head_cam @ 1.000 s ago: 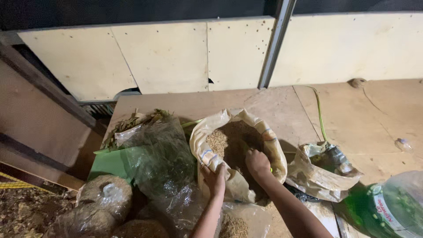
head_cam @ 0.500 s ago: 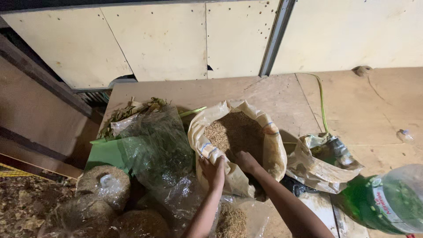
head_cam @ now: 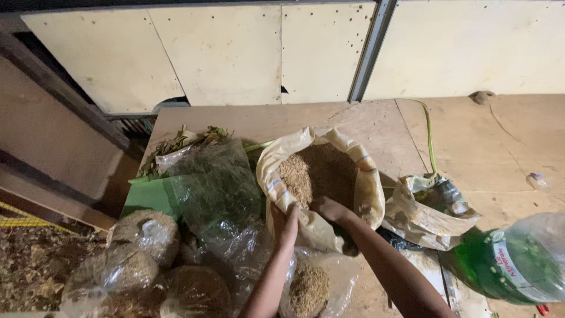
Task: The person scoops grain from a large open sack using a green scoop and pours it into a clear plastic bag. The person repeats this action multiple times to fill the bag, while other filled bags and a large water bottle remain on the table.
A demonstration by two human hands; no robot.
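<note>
- Left hand [head_cam: 286, 221] grips the near rim of the open sack [head_cam: 321, 185], fingers over the edge.
- Right hand [head_cam: 329, 209] rests inside the sack on the brown grain [head_cam: 318, 174].
- Clear bags [head_cam: 215, 188] with leaves lie to the left, packed round bags [head_cam: 144, 235] below them.
- Green bottle [head_cam: 515, 262] lies at lower right, crumpled bag [head_cam: 426, 206] beside the sack.
- All sit on a plywood table [head_cam: 376, 126].

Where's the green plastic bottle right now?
In the head view the green plastic bottle lies at the lower right edge of the wooden surface, right of the right hand and the open sack of grain, just below a crumpled bag.
</note>
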